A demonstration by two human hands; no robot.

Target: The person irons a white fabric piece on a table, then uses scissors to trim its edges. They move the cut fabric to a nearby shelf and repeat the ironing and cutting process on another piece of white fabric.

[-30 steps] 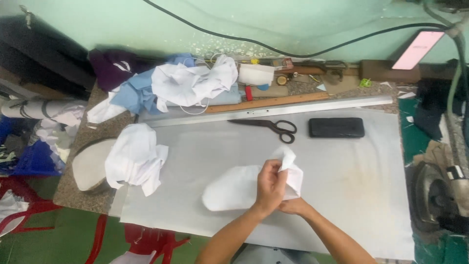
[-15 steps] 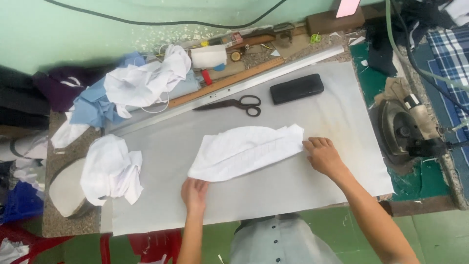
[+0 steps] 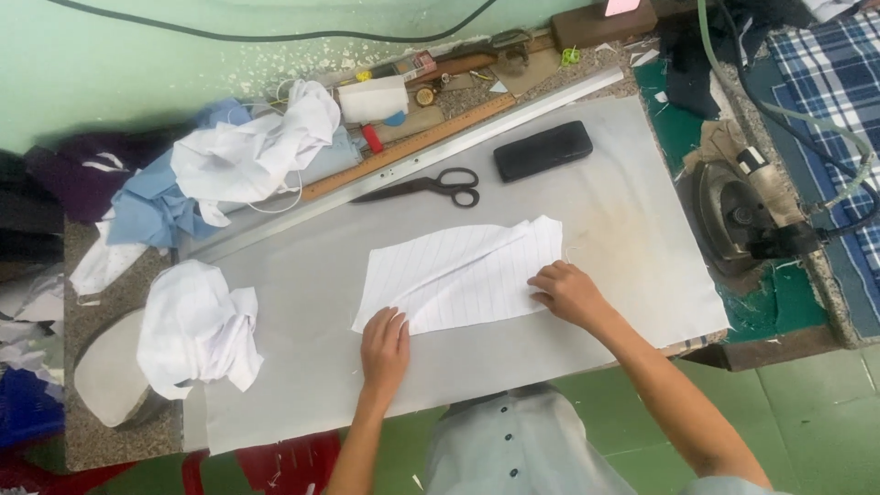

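A white striped fabric piece (image 3: pixel 458 272) lies spread flat on the pale cloth-covered worktable (image 3: pixel 302 367). My left hand (image 3: pixel 385 344) presses flat on the piece's lower left edge, fingers spread. At its lower right corner rests my right hand (image 3: pixel 566 291), fingers curled down onto the cloth. Neither hand lifts anything.
Black scissors (image 3: pixel 429 186) and a dark rectangular block (image 3: pixel 543 151) lie beyond the piece, next to a metal ruler (image 3: pixel 412 165). Crumpled white cloth (image 3: pixel 197 325) sits left, a cloth pile (image 3: pixel 229 160) at back left. An iron (image 3: pixel 733 215) rests on the right.
The fabric, bunched in both hands a second ago, now lies spread flat. Both hands have moved onto its lower edge, and the view has shifted right.
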